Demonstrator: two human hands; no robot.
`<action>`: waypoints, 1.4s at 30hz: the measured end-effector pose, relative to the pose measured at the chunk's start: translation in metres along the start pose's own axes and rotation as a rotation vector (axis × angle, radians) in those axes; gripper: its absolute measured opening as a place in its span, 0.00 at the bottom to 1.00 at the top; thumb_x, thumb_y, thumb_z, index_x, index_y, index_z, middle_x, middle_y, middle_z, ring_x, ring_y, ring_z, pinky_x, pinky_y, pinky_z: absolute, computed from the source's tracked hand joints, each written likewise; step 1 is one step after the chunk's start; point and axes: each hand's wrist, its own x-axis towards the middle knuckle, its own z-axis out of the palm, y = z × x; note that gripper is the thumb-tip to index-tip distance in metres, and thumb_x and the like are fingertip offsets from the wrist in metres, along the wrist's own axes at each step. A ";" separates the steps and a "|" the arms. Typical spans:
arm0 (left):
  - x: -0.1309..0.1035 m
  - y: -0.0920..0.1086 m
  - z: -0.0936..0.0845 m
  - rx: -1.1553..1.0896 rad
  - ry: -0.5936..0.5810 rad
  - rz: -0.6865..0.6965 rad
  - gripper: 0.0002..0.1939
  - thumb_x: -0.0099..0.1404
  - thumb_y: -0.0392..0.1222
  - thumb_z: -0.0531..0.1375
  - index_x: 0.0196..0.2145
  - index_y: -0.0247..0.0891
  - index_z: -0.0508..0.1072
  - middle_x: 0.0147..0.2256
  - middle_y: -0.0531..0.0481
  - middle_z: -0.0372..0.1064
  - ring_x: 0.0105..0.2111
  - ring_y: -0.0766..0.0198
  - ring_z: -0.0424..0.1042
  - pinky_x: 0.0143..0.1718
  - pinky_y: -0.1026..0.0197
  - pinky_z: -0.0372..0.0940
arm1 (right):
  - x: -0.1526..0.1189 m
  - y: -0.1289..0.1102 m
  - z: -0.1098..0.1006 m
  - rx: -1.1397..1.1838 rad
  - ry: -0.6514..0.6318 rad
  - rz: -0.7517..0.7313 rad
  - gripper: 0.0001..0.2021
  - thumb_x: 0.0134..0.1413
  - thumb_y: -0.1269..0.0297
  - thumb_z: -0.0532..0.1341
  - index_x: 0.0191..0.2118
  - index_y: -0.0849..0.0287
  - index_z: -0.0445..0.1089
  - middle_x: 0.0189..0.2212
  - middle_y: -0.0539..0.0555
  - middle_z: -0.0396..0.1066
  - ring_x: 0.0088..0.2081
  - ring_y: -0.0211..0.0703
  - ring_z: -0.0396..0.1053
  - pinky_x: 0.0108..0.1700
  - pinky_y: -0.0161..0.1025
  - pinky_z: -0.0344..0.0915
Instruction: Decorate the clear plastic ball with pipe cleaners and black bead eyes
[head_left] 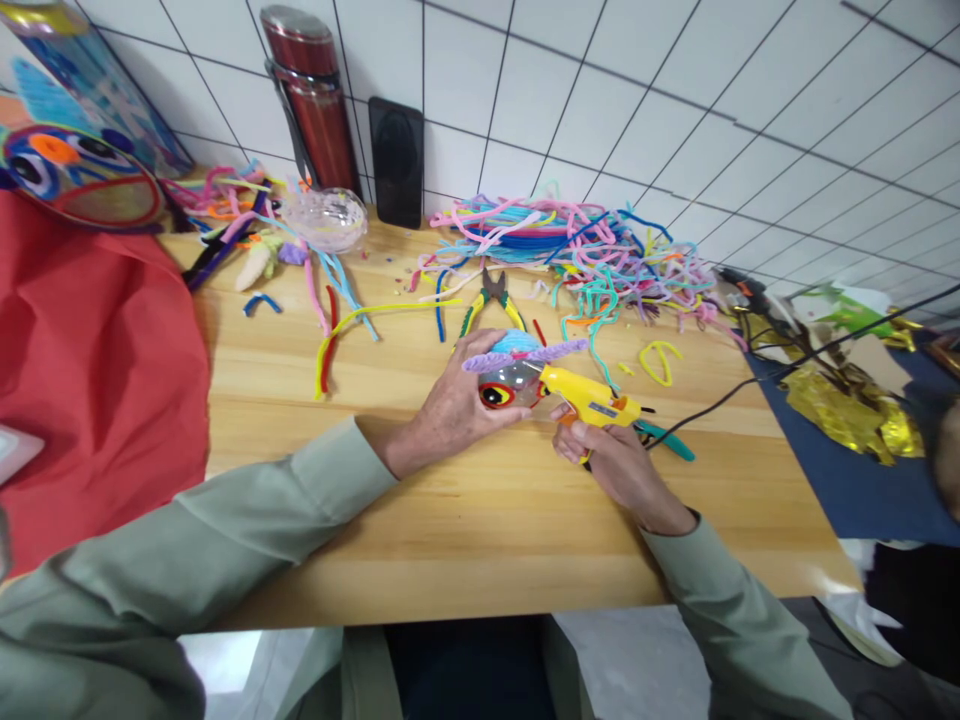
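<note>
My left hand is wrapped round a clear plastic ball near the middle of the table. The ball carries a light blue fuzzy top, a purple pipe-cleaner strip across it and red-rimmed yellow eyes with black centres. In my right hand is a yellow hot glue gun, its nozzle at the right side of the ball; whether it touches I cannot tell. Green-and-yellow pliers lie just behind the ball. A teal-handled tool lies partly hidden behind the glue gun.
Along the wall lie a heap of pipe cleaners, a phone, a red thermos and a clear plastic piece. Red cloth covers the left end. A black cord runs right, past gold foil.
</note>
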 end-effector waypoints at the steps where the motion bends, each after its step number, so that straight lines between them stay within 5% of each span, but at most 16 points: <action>1: 0.000 0.000 0.000 0.000 0.001 0.003 0.43 0.58 0.47 0.80 0.65 0.44 0.67 0.62 0.40 0.73 0.64 0.44 0.73 0.67 0.38 0.69 | 0.000 0.000 0.001 0.012 0.004 0.006 0.20 0.54 0.46 0.75 0.42 0.57 0.77 0.21 0.43 0.59 0.24 0.37 0.54 0.29 0.41 0.55; 42: 0.002 0.003 0.000 0.015 -0.010 -0.036 0.39 0.56 0.46 0.80 0.62 0.43 0.70 0.62 0.41 0.73 0.63 0.45 0.73 0.67 0.39 0.69 | -0.004 -0.001 0.000 0.213 -0.064 0.077 0.15 0.59 0.50 0.72 0.38 0.57 0.75 0.20 0.41 0.54 0.22 0.35 0.51 0.30 0.40 0.55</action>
